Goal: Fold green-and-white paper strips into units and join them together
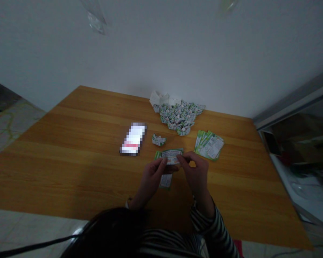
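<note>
My left hand (151,176) pinches the left end of a green-and-white printed paper card (171,157). The thumb and fingers of my right hand (196,170) are closed on the card's right end, so both hands hold it low over the table. Below it, partly hidden by my hands, lie more flat green-and-white cards (165,180). One small folded paper piece (158,140) rests just beyond my left hand. To the right of my right hand is a fanned stack of similar cards (210,145).
A heap of folded printed paper pieces (179,116) sits near the wall, with crumpled white paper (158,98) behind it. A phone (134,139) with a blurred, lit screen lies left of centre on the wooden table (70,143). Shelving (307,200) stands at the right.
</note>
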Demonstrator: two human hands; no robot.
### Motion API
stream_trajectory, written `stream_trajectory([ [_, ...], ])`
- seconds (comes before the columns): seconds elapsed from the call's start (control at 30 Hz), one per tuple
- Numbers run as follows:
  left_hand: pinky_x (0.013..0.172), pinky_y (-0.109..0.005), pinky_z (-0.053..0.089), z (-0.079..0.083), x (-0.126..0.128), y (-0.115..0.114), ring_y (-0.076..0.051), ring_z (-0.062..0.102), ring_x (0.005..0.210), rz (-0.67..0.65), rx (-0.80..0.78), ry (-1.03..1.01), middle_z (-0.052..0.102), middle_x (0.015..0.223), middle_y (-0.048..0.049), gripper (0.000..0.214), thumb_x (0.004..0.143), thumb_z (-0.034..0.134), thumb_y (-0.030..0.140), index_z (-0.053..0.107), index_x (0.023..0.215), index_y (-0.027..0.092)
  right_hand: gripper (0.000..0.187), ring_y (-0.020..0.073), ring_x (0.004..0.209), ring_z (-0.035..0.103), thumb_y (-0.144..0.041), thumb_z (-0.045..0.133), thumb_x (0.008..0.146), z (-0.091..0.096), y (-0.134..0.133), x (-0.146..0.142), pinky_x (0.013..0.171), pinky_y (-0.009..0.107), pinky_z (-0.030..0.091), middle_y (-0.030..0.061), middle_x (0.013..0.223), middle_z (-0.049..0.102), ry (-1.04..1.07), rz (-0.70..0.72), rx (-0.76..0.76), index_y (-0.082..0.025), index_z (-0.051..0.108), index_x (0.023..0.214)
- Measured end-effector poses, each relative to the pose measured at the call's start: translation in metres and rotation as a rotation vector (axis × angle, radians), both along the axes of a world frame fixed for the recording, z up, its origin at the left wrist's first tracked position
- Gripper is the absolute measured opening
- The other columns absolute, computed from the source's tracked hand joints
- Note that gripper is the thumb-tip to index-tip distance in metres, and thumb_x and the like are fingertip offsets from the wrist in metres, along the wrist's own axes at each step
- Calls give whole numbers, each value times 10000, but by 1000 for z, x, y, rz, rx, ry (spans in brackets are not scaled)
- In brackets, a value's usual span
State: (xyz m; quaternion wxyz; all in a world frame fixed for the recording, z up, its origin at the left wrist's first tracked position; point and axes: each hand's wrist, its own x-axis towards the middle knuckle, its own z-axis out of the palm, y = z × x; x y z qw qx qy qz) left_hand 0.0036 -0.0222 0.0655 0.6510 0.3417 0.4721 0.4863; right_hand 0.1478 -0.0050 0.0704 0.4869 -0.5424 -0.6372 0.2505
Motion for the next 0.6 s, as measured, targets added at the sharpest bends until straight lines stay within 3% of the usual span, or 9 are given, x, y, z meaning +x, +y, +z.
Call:
stream_trajectory([
  [0.1,697,-306,576,-2,-2,0,-211,729,707,-2,21,12,761,763,-80,323,833,629,429,703,919,126,212,113,560,525,-328,624,850,2,1,2,563,227,432,-29,606,582,-13,-6,-61,-181,610,698],
  [0.17,693,-301,574,-3,-6,1,-204,725,689,-60,34,24,758,760,-81,318,831,628,433,706,894,131,159,143,689,596,-341,634,834,4,5,7,615,246,469,14,775,661,-20,-13,-98,-187,637,874],
  [0.2,689,-297,573,-3,-9,2,-200,722,681,-111,41,37,756,761,-83,316,831,627,435,709,879,133,223,163,783,621,-345,641,825,7,9,10,653,262,484,44,895,684,-34,2,-104,-191,631,986],
  [0.27,681,-290,572,-3,-15,5,-198,719,682,-223,64,92,752,764,-86,308,834,622,433,715,855,139,323,189,903,629,-343,636,828,13,17,18,708,284,486,78,1041,687,-119,133,-122,-203,613,1118],
  [0.37,665,-278,569,-4,-21,9,-197,714,699,-306,118,199,743,762,-81,289,839,615,423,710,821,151,174,138,659,602,-329,578,877,21,29,26,591,229,410,7,750,698,-354,483,-193,-210,705,877],
  [0.43,668,-279,568,-6,-22,11,-189,711,701,-271,139,194,739,771,-66,259,841,619,407,684,883,160,254,109,533,525,-320,550,894,21,33,27,515,211,333,-28,594,633,-425,534,-197,-197,697,728],
  [0.5,663,-280,568,-8,-22,11,-180,707,696,-155,146,153,732,760,-35,243,818,657,376,631,957,178,285,101,502,494,-309,540,897,16,33,24,492,208,304,-37,560,608,-379,449,-183,-183,688,689],
  [0.6,665,-259,557,-12,-20,10,-165,694,700,16,180,183,699,716,-1,216,756,731,320,598,847,175,285,104,500,505,-296,543,884,6,28,19,496,211,331,-29,566,620,-253,320,-189,-166,694,680],
])
